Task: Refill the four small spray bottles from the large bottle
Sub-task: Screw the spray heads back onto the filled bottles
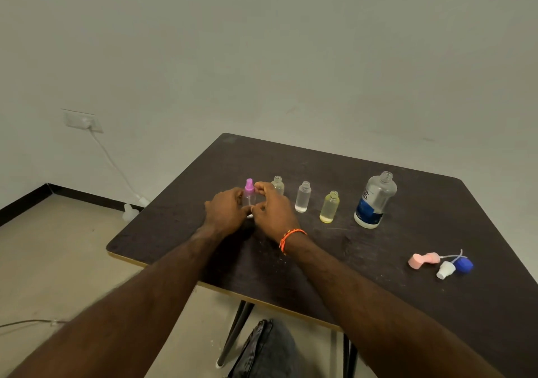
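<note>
Both hands, left (225,211) and right (272,211), clamped round pink-capped spray bottle (249,195).

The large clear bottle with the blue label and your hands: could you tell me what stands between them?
Three uncapped small bottles stand between, head view shows.

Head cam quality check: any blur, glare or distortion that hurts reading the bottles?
Head view: wide-angle bowing bends the table edges; light is dim and flat, shadows soft, no strong glare; the whole frame is soft, so the large bottle label is unreadable; both hands hide most of the pink-capped bottle.
</note>
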Available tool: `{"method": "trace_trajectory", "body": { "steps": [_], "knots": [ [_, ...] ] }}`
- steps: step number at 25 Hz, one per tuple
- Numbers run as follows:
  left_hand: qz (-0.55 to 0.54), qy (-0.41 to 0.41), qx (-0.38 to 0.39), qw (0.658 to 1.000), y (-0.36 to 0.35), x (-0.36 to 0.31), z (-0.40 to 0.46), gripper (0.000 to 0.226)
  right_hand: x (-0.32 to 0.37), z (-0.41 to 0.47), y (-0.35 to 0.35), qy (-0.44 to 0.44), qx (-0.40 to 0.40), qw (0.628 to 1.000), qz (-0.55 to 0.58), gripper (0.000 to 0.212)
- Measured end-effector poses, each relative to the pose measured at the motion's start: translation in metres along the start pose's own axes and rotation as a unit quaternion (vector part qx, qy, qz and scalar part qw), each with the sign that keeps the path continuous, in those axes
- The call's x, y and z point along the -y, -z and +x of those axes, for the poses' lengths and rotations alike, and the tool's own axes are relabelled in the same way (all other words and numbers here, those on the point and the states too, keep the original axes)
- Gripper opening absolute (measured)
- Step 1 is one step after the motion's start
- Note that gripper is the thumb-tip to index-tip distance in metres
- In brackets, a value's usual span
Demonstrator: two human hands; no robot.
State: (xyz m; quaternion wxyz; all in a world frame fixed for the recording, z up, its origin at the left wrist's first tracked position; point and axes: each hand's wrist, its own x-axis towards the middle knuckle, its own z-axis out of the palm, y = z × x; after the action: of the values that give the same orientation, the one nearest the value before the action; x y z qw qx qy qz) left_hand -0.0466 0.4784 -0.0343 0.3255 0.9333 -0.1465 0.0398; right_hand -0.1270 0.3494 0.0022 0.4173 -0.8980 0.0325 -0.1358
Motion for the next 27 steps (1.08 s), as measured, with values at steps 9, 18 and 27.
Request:
{"method": "trace_trajectory", "body": {
  "steps": [9,18,27],
  "knots": [
    [-0.004,-0.132,-0.195,0.972,0.000,-0.036,-0.049,0.062,-0.050,-0.048,0.063,0.002,-0.078,0.991,-0.110,0.034],
    [0.005,-0.164,0.011,0.986,-0.057,-0.154,-0.055,0.075,-0.102,-0.099,0.153,-0.060,-0.138,0.959,-0.241,0.038],
    [0.025,-0.051,-0.004,0.998,-0.088,-0.190,-0.032,0.051,-0.123,-0.129,0.183,-0.057,-0.143,0.931,-0.331,0.032]
  ]
}}
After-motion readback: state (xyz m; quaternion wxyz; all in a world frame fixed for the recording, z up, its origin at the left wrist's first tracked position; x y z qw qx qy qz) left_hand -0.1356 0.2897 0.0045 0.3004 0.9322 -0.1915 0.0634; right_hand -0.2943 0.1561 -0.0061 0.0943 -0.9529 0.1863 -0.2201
